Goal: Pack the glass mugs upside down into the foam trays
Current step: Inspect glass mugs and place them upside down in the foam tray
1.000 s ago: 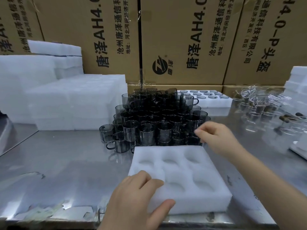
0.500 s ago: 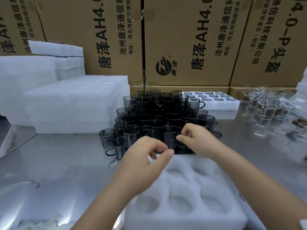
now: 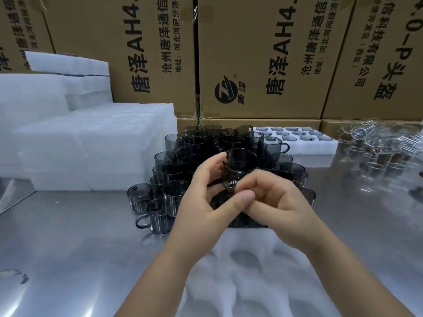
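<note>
Fingers [image 3: 246, 199] of L hand [image 3: 206, 202] & R hand [image 3: 277, 204] are pinching one mug [image 3: 241, 167], mouth tilting up, foam tray [image 3: 217, 282] lying near, below.

Smoke-grey transparent glass mugs [image 3: 174, 195]: smooth, glossy, bright glints along the rims. White foam tray with round hollows [image 3: 263, 282] and stacked white foam slabs [image 3: 91, 145]: matt, soft-looking, finely grained. Stainless-steel table top [image 3: 68, 248]: satin sheen, blurred reflections; brown cardboard cartons [image 3: 263, 53]: matt paper face, black print; clear glass mugs [image 3: 377, 152]: shiny.
</note>
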